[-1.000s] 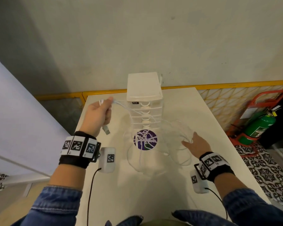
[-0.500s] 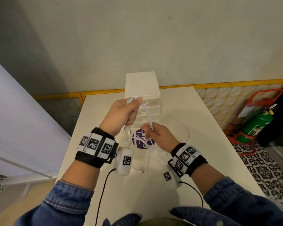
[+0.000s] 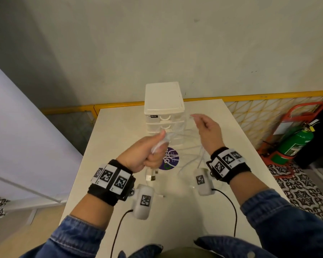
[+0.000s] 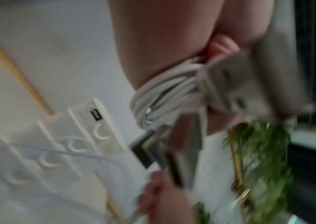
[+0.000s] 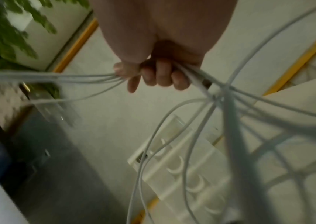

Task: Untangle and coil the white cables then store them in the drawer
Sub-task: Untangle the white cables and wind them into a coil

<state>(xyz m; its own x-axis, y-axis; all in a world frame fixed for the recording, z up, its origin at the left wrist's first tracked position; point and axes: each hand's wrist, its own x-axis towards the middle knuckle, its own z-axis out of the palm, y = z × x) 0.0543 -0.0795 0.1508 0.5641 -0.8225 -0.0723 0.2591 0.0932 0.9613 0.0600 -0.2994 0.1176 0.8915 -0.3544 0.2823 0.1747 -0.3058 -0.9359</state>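
My left hand (image 3: 149, 151) is a fist gripping a bunch of white cables (image 4: 165, 97) in front of the white drawer unit (image 3: 164, 108); USB plugs (image 3: 152, 176) hang below it. My right hand (image 3: 206, 127) is raised to the right of the unit, its fingers (image 5: 159, 75) curled round several cable strands (image 5: 191, 78). Loose white loops (image 3: 192, 155) trail between both hands down onto the white table (image 3: 175, 211). All drawers look closed.
A round purple sticker (image 3: 171, 159) lies on the table under the cables. The drawer unit stands at the table's far edge by the wall. A green fire extinguisher (image 3: 295, 144) in a red stand is on the floor at the right.
My right hand has pulled away from the left, up and to the right, drawing cable strands out. My left hand has dropped lower, still gripping its bunch.
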